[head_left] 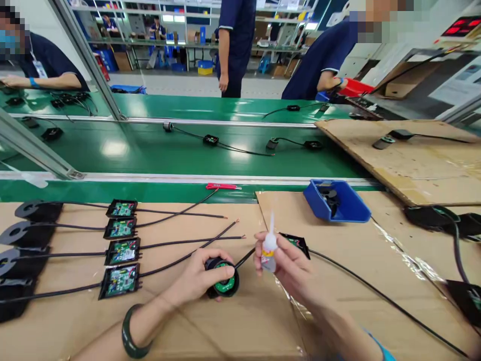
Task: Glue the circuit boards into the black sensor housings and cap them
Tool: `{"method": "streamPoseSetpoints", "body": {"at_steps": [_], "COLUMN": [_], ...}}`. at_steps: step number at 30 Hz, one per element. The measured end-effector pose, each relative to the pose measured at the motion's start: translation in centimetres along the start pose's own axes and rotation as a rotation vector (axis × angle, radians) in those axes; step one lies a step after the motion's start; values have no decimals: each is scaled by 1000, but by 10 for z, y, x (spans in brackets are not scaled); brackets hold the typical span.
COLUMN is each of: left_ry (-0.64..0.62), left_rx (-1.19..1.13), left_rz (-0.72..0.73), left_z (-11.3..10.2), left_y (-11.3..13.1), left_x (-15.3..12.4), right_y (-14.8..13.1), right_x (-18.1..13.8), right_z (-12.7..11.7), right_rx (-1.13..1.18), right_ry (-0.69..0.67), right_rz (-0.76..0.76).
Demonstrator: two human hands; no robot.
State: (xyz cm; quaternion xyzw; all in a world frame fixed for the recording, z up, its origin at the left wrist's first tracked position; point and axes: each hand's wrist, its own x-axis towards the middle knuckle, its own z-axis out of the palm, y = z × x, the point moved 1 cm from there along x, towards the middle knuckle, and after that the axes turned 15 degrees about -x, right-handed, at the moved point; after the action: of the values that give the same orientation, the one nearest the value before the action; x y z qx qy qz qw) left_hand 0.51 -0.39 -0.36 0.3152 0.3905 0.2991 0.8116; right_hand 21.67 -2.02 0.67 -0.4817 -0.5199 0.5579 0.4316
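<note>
My left hand (205,273) grips a round black housing (233,287) with a green circuit board inside, the thumb lying over its face. A black cable runs from it toward a black box with a circuit board (295,241), partly behind my right hand (287,263). Between the fingers of that hand is a small glue bottle (269,253), held upright with its long clear nozzle pointing up. The bottle is beside the housing and apart from it.
Several open boxes with green boards (121,250) lie in a column at left, with cables. A blue bin (338,203) of black parts and a red cutter (221,186) lie beyond my hands. Behind are green conveyors (150,145), a metal post (90,60) and other people.
</note>
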Motion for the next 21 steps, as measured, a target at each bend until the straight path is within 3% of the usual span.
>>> {"method": "streamPoseSetpoints", "body": {"at_steps": [5,9,13,17,21], "left_ry": [-28,-148,-242,-194,-159], "left_rx": [205,367,427,527,615], "left_rz": [121,276,337,449,465], "left_z": [7,9,8,7,5], "left_y": [-4,2,8,7,0], "left_x": [0,-2,-8,-9,-6], "right_y": [30,22,9,13,22], "right_x": [-1,1,-31,-69,-89], "right_z": [17,15,7,-3,-8], "right_rx": [-71,-60,60,131,122], "right_ry": [67,93,221,356,412], "right_rz": [29,45,37,118,190]}}
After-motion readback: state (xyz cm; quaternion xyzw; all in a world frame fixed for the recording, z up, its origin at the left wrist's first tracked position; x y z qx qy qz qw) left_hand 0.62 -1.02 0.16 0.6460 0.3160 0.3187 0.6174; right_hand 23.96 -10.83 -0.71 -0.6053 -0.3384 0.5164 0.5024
